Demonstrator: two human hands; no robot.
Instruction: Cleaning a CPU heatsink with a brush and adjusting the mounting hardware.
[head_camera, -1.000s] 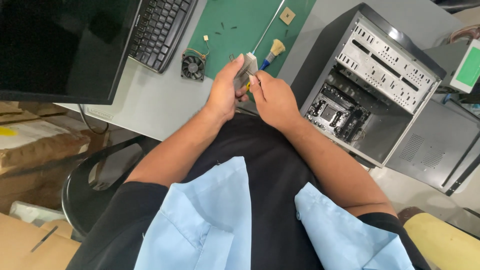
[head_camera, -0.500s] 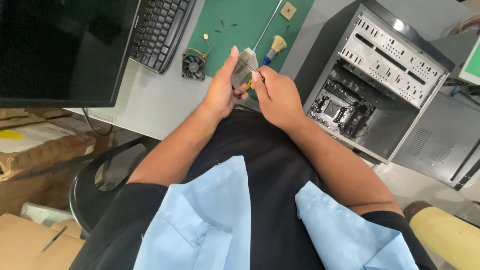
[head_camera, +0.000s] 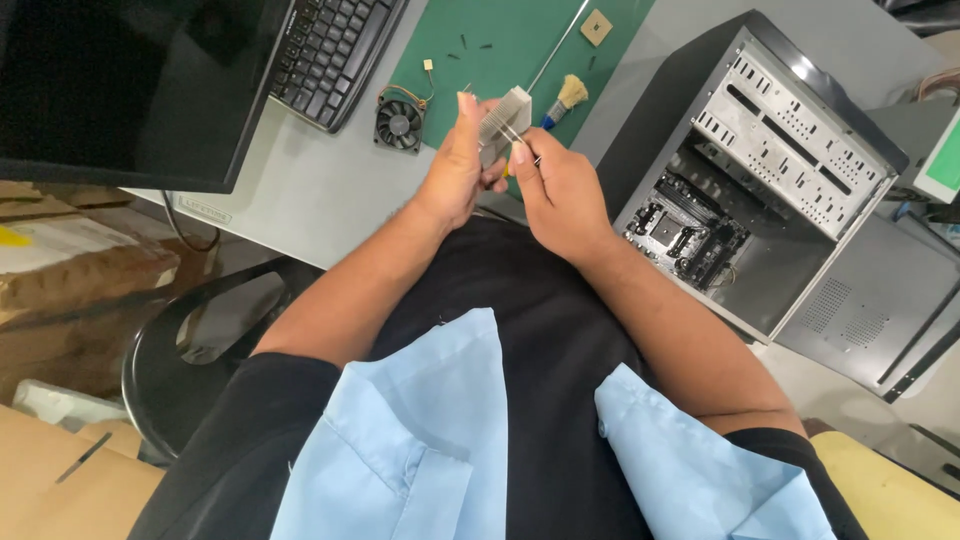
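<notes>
The open computer case (head_camera: 760, 180) lay on its side at the desk's right edge, the monitor (head_camera: 130, 85) and keyboard (head_camera: 335, 50) at its left. On the green mat (head_camera: 510, 40) lay a small fan (head_camera: 399, 121) and a brush (head_camera: 565, 100). The left hand (head_camera: 455, 165) gripped the finned heatsink (head_camera: 503, 122) above the desk's near edge; the right hand (head_camera: 555, 190) pinched a thin tool against its fins. Good practice: support the fins firmly and apply light strokes along them.

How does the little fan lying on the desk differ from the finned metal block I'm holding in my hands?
The fan is black, with round blades in a square frame; the heatsink is pale silver with straight parallel fins. The fan lies flat at the edge of the green mat, untouched; the heatsink is held up off the desk between the left hand and right hand. The fan trails a thin wire; the heatsink shows none. Both are small.
</notes>
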